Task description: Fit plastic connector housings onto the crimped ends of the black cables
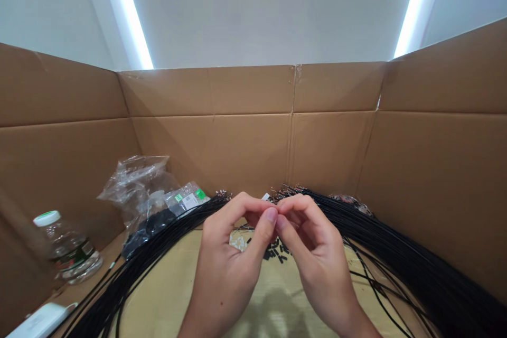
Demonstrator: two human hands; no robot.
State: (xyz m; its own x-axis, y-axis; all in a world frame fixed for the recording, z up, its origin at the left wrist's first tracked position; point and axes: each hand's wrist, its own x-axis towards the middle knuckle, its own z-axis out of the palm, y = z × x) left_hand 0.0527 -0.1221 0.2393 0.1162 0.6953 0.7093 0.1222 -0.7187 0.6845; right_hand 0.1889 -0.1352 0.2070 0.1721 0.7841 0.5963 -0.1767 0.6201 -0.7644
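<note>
My left hand (233,253) and my right hand (320,253) meet at the fingertips in the middle of the view, above a yellowish work surface (166,290). Both are closed in a pinch, thumbs against index fingers; whatever lies between the tips is too small or hidden to make out. Behind and below them are scattered small black pieces (282,259) and a patch of small white pieces (238,242), partly covered by the hands. Bundles of black cables flank the hands, one on the left (158,251) and a thicker one on the right (388,243).
Cardboard walls (214,142) enclose the surface at the back and sides. At left are a clear bottle with a white cap (73,248), clear plastic bags (138,185) with black contents, and a white object (43,322). Loose cables curve at the lower right.
</note>
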